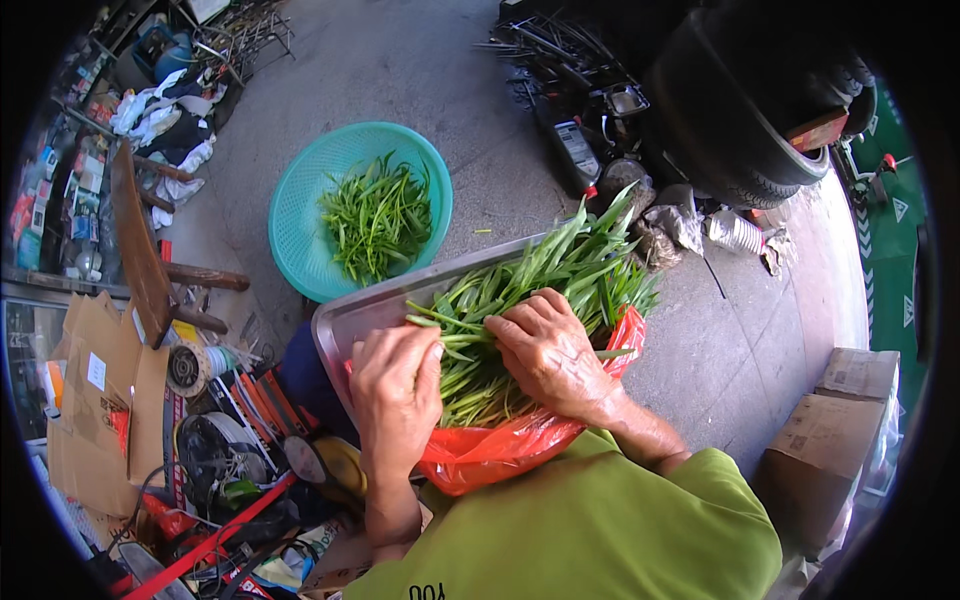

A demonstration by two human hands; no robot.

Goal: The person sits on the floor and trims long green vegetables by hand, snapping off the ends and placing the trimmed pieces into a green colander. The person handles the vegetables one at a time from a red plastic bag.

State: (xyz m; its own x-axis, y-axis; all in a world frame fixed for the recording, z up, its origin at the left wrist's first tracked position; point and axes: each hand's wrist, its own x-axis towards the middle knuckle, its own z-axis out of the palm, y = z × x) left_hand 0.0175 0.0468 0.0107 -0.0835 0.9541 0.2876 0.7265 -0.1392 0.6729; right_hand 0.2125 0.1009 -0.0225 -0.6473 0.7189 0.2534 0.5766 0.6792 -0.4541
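A bundle of long green leafy stalks (560, 270) lies across a metal tray (345, 320) on my lap, its lower ends inside a red plastic bag (490, 450). My left hand (395, 395) pinches a few stalks at the bundle's left side. My right hand (548, 352) rests on top of the bundle, fingers curled over the stems. Beyond the tray, a teal plastic basket (300, 200) on the concrete floor holds a pile of picked green stalks (378, 215).
A wooden stool (145, 250) and cardboard pieces (95, 400) stand at the left among clutter and a fan (220, 455). Stacked tyres (750, 110), a dark bottle (577, 152) and metal parts lie at the back right. Cardboard boxes (830, 430) sit at the right.
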